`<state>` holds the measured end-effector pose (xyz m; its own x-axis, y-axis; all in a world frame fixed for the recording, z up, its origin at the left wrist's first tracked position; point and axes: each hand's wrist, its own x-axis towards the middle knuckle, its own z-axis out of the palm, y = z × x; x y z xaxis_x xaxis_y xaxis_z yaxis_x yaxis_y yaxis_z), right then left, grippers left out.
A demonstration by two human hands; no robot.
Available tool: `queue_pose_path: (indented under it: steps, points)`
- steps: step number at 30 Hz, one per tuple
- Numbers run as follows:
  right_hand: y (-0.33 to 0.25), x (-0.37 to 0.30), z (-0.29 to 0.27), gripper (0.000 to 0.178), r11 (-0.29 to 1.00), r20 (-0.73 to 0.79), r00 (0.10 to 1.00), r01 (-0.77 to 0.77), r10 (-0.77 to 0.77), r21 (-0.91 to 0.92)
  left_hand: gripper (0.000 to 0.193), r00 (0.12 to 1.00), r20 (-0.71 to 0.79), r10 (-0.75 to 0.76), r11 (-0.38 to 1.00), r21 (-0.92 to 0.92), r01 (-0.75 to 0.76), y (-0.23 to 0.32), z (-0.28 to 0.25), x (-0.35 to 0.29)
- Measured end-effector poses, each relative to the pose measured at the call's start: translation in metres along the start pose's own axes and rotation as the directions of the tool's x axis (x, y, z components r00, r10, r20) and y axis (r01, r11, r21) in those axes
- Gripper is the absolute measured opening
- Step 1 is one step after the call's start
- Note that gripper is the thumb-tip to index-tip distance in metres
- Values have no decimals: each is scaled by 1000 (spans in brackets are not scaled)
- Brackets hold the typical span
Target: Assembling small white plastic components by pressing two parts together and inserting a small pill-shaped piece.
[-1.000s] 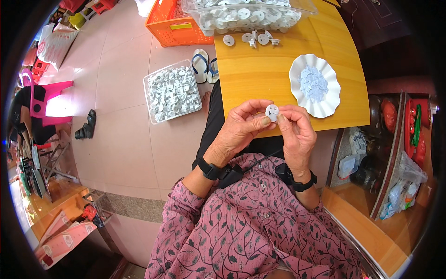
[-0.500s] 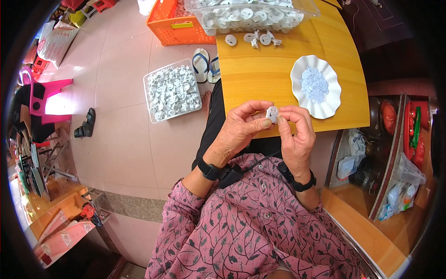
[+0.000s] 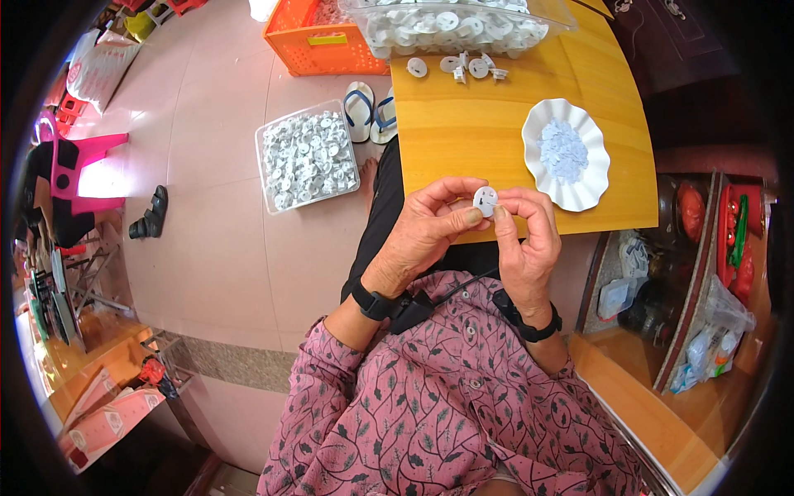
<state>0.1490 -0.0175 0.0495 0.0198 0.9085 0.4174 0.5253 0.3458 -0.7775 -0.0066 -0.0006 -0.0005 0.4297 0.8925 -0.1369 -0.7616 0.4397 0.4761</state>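
Between thumb and fingers of my left hand (image 3: 426, 231) is a small round white plastic part (image 3: 484, 197) with dark slots in its face. My right hand (image 3: 531, 240) is closed in a pinch at the part's right edge; whatever lies between those fingertips is too small to make out. Both hands are over the near edge of the yellow table (image 3: 463, 124). Beyond them, to the right, a white wavy-rimmed dish (image 3: 592, 140) holds a heap of pale blue flat chips (image 3: 563, 152). Several similar white parts (image 3: 478, 68) lie loose at the table's far side.
A clear bin (image 3: 447, 37) full of white parts stands at the table's far end. On the floor to the left are another full clear tub (image 3: 306, 157), an orange crate (image 3: 318, 45) and flip-flops (image 3: 359, 112). Shelves (image 3: 662, 289) with bags and jars stand at the right.
The white part has turned slightly, so its round slotted face shows more fully. Both hands keep nearly the same place and grip. The view has shifted slightly.
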Motion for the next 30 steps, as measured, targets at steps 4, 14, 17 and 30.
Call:
queue_pose_path:
  steps: [4,14,17,30]
  points:
    - [-2,0,4,7,1000,8,1000,23,-23,1,36,999,13,32,999,16,-32,2,-2,-2]
    - [-7,0,12,9,988,17,992,129,-128,-80,35,997,-15,82,996,27,-81,8,-2,-8]
    - [-8,0,15,9,989,30,992,124,-122,-77,35,997,-17,76,997,29,-75,10,-4,-9]
    - [-10,0,27,6,1000,51,998,28,-28,8,35,999,-21,47,995,-89,-49,11,-16,-13]
